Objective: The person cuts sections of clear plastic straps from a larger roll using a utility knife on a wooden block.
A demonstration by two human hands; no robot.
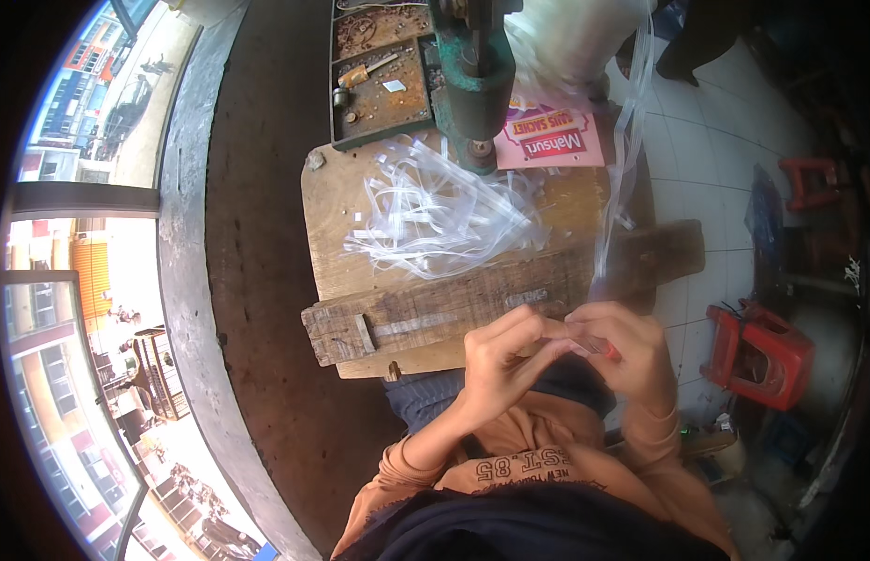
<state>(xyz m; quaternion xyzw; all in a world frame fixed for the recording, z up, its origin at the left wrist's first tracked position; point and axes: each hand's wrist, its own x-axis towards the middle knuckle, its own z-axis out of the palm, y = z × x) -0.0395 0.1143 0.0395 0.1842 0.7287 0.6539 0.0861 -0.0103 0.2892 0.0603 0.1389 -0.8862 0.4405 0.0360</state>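
My left hand (510,353) and my right hand (636,355) meet just past the near edge of a wooden plank, fingertips pinched together. Long clear plastic strips (614,210) hang down from the upper right to my fingers, and their ends seem to lie in the pinch. A small red thing (611,351) pokes out from under my right fingers; its kind is hidden. Beyond the hands, a loose heap of clear plastic strips (444,210) lies on the wooden board, past the thick worn plank (491,297).
A green metal press (477,103) stands at the board's far side. Left of it sits a rusty tray (383,107) with small parts. A pink printed card (556,140) lies to its right. Red plastic stools (762,355) stand on the tiled floor at right; a ledge (187,234) runs along the left.
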